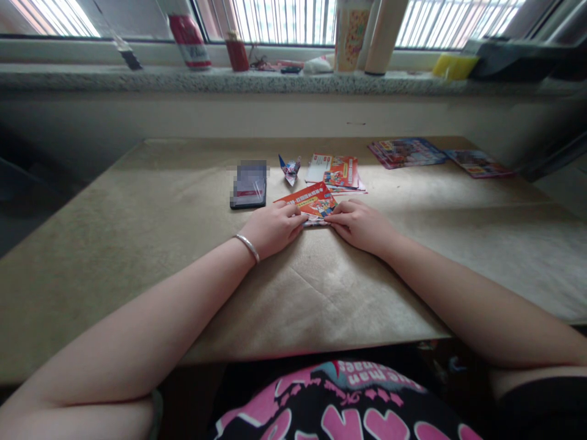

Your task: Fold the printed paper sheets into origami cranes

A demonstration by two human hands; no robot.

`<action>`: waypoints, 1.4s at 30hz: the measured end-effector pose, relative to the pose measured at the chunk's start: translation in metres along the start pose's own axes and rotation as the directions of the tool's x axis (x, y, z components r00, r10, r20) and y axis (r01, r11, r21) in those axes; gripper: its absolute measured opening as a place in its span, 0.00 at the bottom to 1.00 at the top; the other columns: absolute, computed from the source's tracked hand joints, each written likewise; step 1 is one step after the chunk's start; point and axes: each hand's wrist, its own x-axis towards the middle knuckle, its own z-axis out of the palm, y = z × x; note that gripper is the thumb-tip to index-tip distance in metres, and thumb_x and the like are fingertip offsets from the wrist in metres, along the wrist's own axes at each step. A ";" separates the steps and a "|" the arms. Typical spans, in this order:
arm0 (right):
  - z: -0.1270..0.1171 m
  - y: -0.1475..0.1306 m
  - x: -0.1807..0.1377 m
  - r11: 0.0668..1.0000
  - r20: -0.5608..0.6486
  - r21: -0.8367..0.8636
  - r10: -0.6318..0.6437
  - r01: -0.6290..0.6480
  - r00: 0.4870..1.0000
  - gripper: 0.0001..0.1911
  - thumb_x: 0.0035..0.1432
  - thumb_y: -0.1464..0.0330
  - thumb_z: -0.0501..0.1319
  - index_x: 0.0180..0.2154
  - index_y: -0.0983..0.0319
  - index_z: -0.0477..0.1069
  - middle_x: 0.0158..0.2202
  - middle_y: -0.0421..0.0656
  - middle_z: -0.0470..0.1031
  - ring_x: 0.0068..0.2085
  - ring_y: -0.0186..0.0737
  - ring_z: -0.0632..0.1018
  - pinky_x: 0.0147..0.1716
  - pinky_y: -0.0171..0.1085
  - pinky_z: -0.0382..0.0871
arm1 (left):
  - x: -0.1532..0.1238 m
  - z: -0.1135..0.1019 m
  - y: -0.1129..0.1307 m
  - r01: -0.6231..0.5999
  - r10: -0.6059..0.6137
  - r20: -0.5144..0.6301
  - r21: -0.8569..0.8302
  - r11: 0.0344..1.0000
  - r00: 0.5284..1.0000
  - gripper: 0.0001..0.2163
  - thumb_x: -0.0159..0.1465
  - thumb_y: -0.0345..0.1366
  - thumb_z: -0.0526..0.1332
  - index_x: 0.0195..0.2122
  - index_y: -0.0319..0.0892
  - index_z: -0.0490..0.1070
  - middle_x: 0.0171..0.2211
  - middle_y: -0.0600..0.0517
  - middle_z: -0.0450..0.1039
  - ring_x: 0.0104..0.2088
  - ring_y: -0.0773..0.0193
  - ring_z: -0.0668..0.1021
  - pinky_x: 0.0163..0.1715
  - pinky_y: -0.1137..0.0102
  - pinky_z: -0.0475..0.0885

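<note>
A red printed sheet of paper (313, 201) lies partly folded on the brown paper-covered table (160, 220). My left hand (274, 228), with a silver bracelet on its wrist, has curled fingers pressing the sheet's left edge. My right hand (361, 223) pinches the sheet's right lower edge with closed fingers. A small folded paper crane (290, 169) stands just behind the sheet. A dark phone (249, 184) lies flat to the left of it.
A stack of red leaflets (337, 172) lies behind my right hand, and two more leaflets (407, 151) rest at the far right. The windowsill (137, 78) holds a red can, a small red cup, cartons and a yellow sponge.
</note>
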 end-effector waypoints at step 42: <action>-0.015 -0.004 -0.003 0.993 0.095 -0.115 0.050 -0.039 0.994 0.15 0.64 0.69 0.54 0.45 0.57 0.78 0.42 0.45 0.78 0.41 0.41 0.76 0.38 0.37 0.66 | 0.002 -0.008 0.011 0.062 -0.061 0.113 -0.009 0.998 0.992 0.17 0.67 0.43 0.54 0.54 0.47 0.71 0.44 0.45 0.74 0.46 0.53 0.75 0.42 0.62 0.73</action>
